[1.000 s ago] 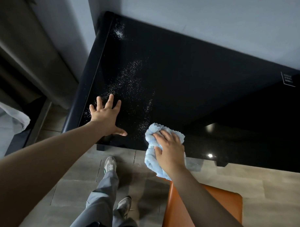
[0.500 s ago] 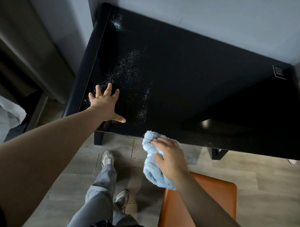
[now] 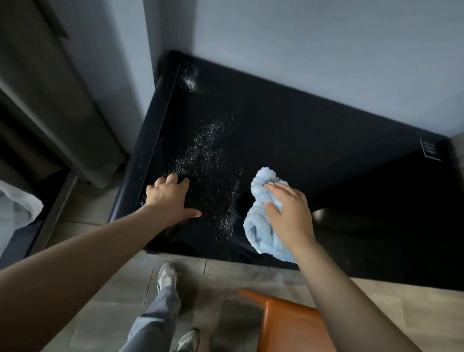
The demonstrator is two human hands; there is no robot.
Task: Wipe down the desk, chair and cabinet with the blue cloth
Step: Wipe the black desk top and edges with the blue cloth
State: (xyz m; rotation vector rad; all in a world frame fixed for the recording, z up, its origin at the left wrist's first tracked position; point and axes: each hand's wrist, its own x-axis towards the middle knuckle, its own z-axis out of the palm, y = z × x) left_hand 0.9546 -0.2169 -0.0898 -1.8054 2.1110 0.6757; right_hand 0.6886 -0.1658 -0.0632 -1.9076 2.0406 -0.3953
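A glossy black desk [image 3: 319, 142] stands against the grey wall, with white powder [image 3: 203, 151] scattered over its left part. My left hand [image 3: 169, 197] rests flat on the desk near the left front corner, fingers spread. My right hand [image 3: 290, 217] grips the bunched blue cloth [image 3: 258, 224] and presses it on the desk just right of the powder. An orange chair [image 3: 286, 333] sits below my right forearm, in front of the desk.
A grey curtain [image 3: 44, 90] hangs at the left beside the desk. My legs and shoes [image 3: 166, 279] stand on the wooden floor in front of the desk. A small white label [image 3: 430, 150] marks the desk's far right corner.
My right hand has carried the cloth from the desk's front edge up onto the surface beside the powder. My left hand stays planted on the desk. The camera has tilted up.
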